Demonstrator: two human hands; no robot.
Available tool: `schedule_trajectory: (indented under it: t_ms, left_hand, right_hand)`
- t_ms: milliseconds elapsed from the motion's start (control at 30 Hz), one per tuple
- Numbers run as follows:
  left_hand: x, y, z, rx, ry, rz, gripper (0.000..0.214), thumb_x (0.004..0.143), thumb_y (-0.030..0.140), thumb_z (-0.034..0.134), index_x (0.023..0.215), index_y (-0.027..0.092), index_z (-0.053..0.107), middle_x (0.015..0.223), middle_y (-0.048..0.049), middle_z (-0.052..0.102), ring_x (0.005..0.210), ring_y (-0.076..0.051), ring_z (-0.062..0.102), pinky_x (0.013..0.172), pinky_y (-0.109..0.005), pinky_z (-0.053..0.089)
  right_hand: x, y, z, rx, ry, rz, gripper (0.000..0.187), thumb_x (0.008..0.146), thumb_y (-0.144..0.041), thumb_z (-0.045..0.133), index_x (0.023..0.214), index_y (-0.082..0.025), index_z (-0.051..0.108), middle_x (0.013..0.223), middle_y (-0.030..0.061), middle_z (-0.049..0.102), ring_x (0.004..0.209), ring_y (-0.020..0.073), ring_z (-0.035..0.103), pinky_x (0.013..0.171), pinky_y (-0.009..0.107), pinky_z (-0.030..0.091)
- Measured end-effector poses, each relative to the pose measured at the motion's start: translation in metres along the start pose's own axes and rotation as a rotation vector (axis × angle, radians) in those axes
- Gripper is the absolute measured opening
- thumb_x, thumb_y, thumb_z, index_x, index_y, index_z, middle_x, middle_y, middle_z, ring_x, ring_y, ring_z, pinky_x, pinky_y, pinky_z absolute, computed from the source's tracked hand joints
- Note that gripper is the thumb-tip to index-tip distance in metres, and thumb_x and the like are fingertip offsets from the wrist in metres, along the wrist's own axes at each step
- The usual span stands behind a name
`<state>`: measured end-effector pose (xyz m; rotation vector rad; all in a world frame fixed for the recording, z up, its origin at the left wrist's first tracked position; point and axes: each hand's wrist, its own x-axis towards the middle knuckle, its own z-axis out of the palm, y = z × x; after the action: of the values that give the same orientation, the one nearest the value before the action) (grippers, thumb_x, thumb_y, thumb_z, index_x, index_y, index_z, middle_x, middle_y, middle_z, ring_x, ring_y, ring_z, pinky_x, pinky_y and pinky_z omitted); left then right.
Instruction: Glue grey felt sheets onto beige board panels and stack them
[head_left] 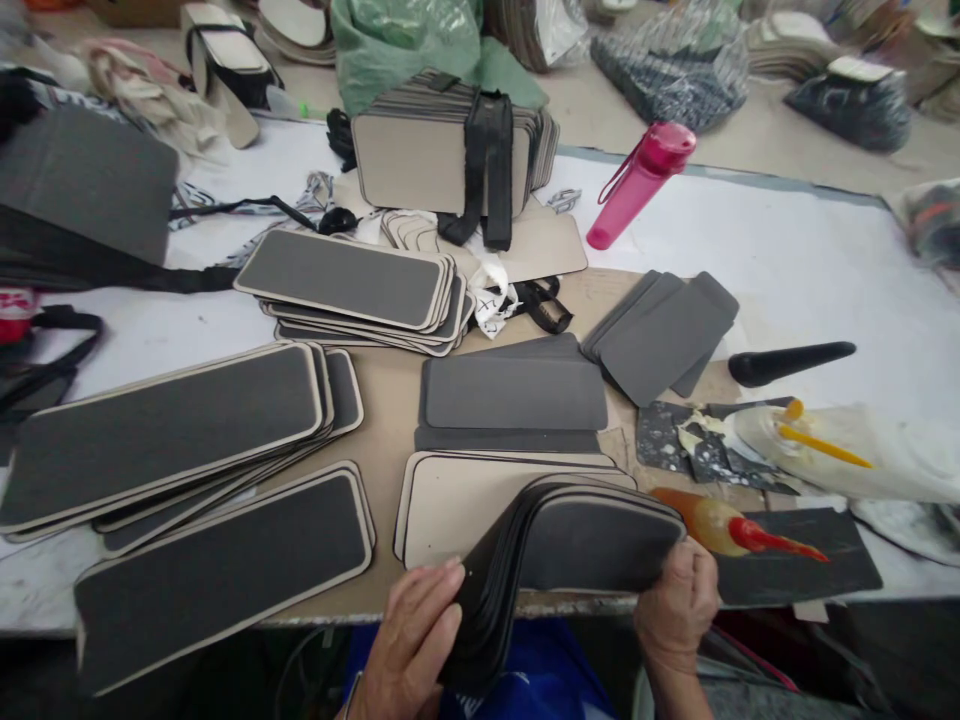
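one bent stack of dark panels (pixel 600 540) between our right hand (pixel 679 595), pinching its right end, and left hand (pixel 416 630), laid against its left side; whether left fingers close, we cannot tell. beyond left fingers, pale panels (pixel 450 500); just past right fingers, red-tipped bottle (pixel 712 525); left of left fingers, grey panels (pixel 225 570).

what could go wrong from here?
1. The bent stack between the left hand and right hand could spring apart or slip.
2. The red-tipped bottle lies beside the right hand and might get knocked.
3. The lower-left panels overhang the table's front edge and could slide off.
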<state>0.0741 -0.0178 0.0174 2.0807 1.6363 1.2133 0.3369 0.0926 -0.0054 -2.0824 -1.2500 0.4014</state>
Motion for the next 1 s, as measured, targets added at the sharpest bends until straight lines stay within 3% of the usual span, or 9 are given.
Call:
schedule_trajectory:
  t_ms: [267,533,800,1000]
  left_hand:
    - [0.005,0.002,-0.002,0.024,0.022,0.021,0.037,0.089,0.016,0.033,0.125,0.010,0.038,0.102,-0.0161,0.064,0.115,-0.023,0.050,0.088,-0.041,0.047]
    - [-0.002,0.001,-0.003,0.085,-0.032,0.044,0.028,0.081,0.004,0.047,0.106,0.015,0.051,0.107,-0.0072,0.065,0.116,-0.023,0.048,0.092,-0.041,0.043]
    - [0.005,0.003,-0.007,0.066,-0.008,-0.018,0.025,0.083,0.008,0.047,0.104,0.019,0.053,0.104,-0.0039,0.067,0.117,-0.022,0.048,0.093,-0.041,0.041]
    - [0.009,0.002,-0.012,-0.035,-0.028,0.018,0.022,0.086,0.012,0.044,0.104,0.020,0.053,0.102,-0.0028,0.067,0.118,-0.020,0.046,0.094,-0.040,0.041]
  right_hand:
    - [0.005,0.006,0.006,-0.024,-0.066,0.000,0.049,0.075,-0.063,0.041,0.081,-0.016,0.054,0.074,0.0028,0.052,0.073,0.0186,0.047,0.071,0.032,0.036]
    - [0.006,0.000,0.009,-0.042,-0.039,0.075,0.046,0.072,-0.062,0.046,0.079,-0.017,0.054,0.072,0.0007,0.051,0.069,0.0166,0.045,0.068,0.030,0.035]
    - [0.006,-0.005,0.011,-0.092,-0.024,0.061,0.039,0.074,-0.056,0.047,0.079,-0.018,0.054,0.070,-0.0005,0.050,0.067,0.0162,0.044,0.066,0.029,0.034]
    - [0.009,0.001,0.011,-0.162,-0.025,-0.007,0.038,0.076,-0.055,0.044,0.076,-0.018,0.053,0.071,0.0001,0.049,0.071,0.0175,0.043,0.069,0.030,0.033]
